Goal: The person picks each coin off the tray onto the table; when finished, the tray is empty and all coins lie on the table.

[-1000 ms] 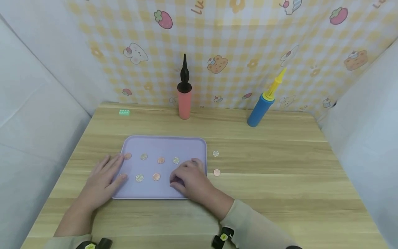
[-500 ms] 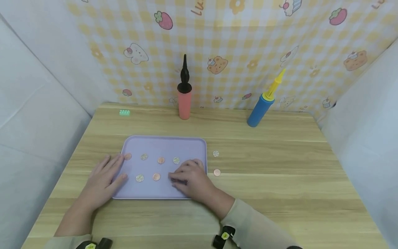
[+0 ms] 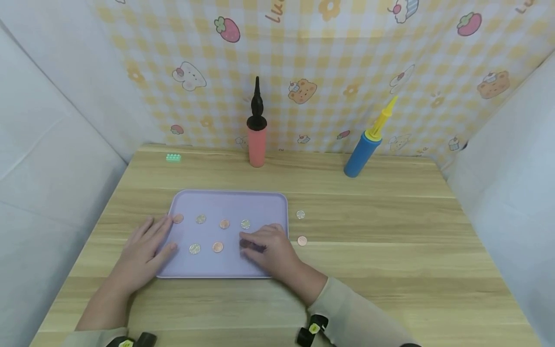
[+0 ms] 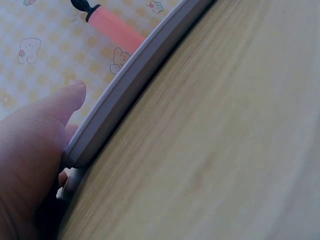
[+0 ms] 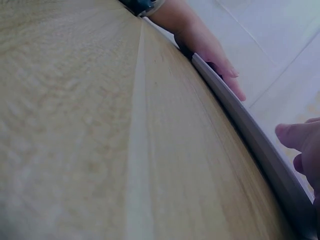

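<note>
My left hand [image 3: 145, 253] rests over the left edge of the lilac tray [image 3: 208, 268], fingers straight. Its fingertips reach a copper-coloured coin [image 3: 178, 218] by the rim. In the left wrist view, the thumb [image 4: 75, 95] rises beside the tray's edge. Above the tray's right part is my right hand [image 3: 273, 250], its index finger and thumb spread apart; the tray under its palm is hidden. Left of these fingers lie a copper-coloured coin [image 3: 218, 246] and a silvery coin [image 3: 194, 248]. A second row holds a silvery coin [image 3: 201, 219], a copper-coloured coin [image 3: 224, 224] and a silvery coin [image 3: 245, 224].
Right of the tray, a silvery coin [image 3: 300, 214] and a copper-coloured coin [image 3: 302, 240] lie on the wooden table [image 3: 390, 250]. Behind stand a pink hand pump [image 3: 257, 147] and a tilted blue and yellow hand pump [image 3: 363, 154]. A mint-green toy brick [image 3: 173, 157] sits back left.
My right hand's index finger has lifted away from the thumb, widening the gap between them. The left hand, tray and visible coins stay in place.
</note>
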`<action>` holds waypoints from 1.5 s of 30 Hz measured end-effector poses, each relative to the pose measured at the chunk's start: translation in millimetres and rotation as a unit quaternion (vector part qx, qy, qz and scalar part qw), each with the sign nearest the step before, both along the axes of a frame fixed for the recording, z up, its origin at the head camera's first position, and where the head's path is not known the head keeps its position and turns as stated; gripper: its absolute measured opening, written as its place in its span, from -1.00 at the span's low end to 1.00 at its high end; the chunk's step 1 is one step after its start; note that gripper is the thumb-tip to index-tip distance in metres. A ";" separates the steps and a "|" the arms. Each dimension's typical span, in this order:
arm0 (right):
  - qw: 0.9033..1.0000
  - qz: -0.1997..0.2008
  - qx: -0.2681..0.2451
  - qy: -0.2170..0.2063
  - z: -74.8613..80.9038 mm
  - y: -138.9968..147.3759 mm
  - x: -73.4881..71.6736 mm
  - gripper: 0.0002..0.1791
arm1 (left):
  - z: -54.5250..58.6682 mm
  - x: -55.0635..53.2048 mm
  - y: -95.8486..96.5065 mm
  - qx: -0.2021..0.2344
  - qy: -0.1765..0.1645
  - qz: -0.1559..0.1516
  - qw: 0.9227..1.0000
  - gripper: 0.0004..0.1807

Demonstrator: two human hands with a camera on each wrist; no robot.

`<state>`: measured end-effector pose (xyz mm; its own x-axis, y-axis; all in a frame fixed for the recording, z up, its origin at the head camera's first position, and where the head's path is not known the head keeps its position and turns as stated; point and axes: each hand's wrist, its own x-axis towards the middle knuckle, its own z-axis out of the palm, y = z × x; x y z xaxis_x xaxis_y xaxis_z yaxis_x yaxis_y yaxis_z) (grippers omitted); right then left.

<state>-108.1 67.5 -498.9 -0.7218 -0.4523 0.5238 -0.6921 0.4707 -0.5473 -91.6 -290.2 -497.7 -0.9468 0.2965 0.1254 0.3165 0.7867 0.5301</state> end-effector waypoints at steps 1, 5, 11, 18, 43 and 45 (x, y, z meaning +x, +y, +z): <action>1.000 -0.004 -0.009 0.002 0.0 0.0 -0.2 -0.57 | 0.0 0.1 0.0 0.000 0.000 0.000 1.000 -0.25; 1.000 -0.015 -0.021 0.002 -0.4 0.7 -0.5 -0.60 | 0.0 0.3 0.2 0.001 0.002 0.000 1.000 -0.24; 0.999 -0.037 0.010 0.025 -1.9 2.4 0.7 -0.63 | -1.8 -0.1 2.2 -0.001 0.002 -0.002 1.000 -0.24; 0.995 -0.061 0.032 0.065 -0.4 8.3 6.4 -0.61 | -6.2 -0.3 5.5 -0.003 0.002 0.001 1.000 -0.21; 0.992 -0.107 0.001 0.071 -3.6 49.4 6.4 -0.62 | 1.5 0.9 2.6 0.008 0.003 -0.001 1.000 -0.23; 0.991 -0.114 0.005 0.066 -3.4 56.5 7.8 -0.62 | 2.1 1.3 2.6 0.010 0.006 -0.001 1.000 -0.23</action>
